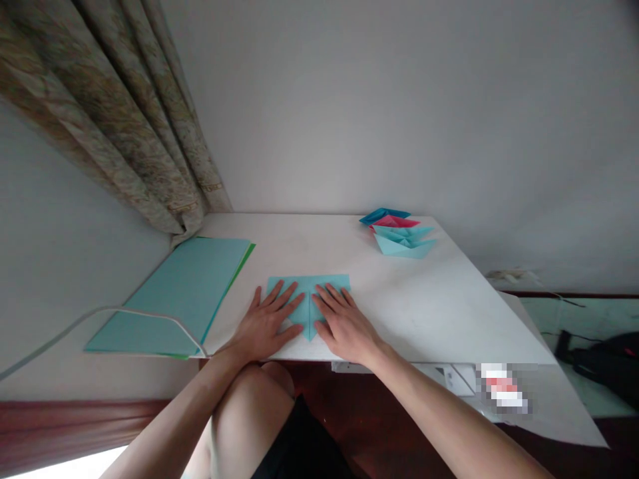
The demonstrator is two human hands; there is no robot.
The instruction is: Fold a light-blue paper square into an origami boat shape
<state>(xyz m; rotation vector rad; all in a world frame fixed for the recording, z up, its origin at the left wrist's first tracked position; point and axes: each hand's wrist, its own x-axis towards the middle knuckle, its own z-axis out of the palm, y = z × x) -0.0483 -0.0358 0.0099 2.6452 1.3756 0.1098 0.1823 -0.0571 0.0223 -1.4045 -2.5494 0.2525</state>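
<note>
Near the table edge (429, 361) (room rightward), folded paper (308, 311) under hands (270, 319) (344, 322)

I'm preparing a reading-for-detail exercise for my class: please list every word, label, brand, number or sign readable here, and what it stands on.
None can be read.
Folded light-blue paper sheet, flat stack of light-blue and green paper sheets, light-blue folded-paper boat: no lettering visible.
White-and-red pixelated patch, lower right: any print there is too blurred to read.
</note>
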